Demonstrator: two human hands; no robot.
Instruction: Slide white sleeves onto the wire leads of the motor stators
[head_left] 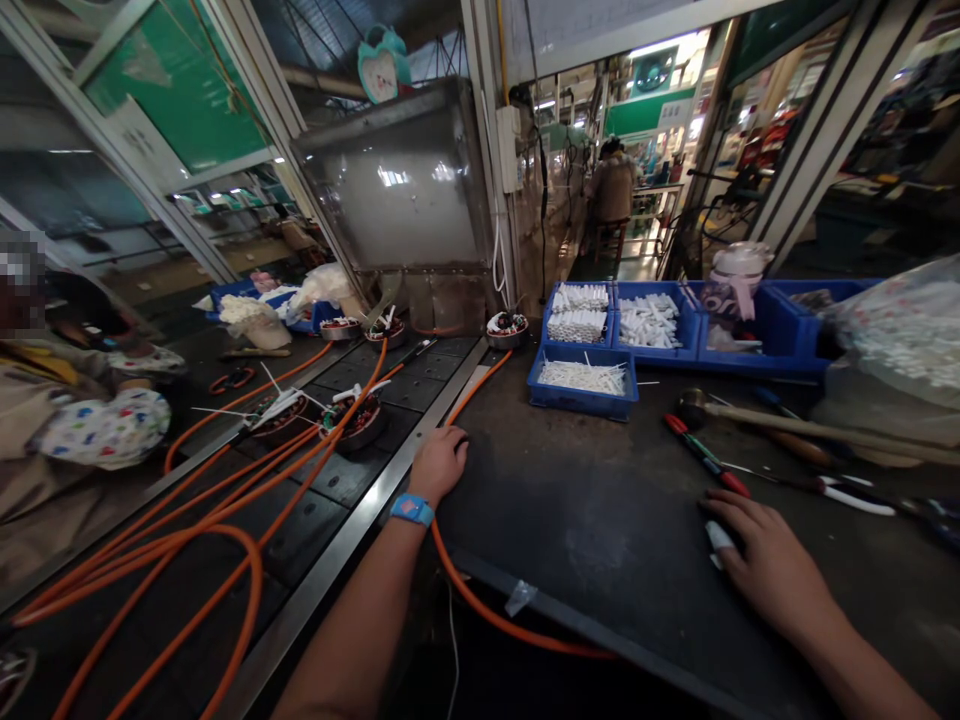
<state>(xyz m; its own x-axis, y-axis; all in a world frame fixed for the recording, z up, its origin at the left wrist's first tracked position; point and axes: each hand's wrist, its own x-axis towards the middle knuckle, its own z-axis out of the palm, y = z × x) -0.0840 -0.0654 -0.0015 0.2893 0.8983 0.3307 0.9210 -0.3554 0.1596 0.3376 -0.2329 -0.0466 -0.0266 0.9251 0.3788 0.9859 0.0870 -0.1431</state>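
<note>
My left hand [441, 466], a blue band on its wrist, is at the left edge of the dark worktable. Its fingers are curled over an orange cable [480, 388], which runs under the palm and comes out below the wrist. At its far end the cable meets a round part with wires and white sleeves [507, 328]. On the right, my right hand [765, 545] lies palm down with fingers extended and holds nothing. White wrapping [720, 540] covers its thumb. Just beyond its fingertips lies a red-and-green-handled tool [705, 455].
Blue bins [660, 350] of white tubes stand at the back, a smaller blue tray [583, 405] before them. A mallet [795, 420] and pliers [855, 495] lie right. Left, a conveyor [330, 485] carries wired round parts and looped orange cables; a co-worker's patterned sleeve [109, 430] is beyond.
</note>
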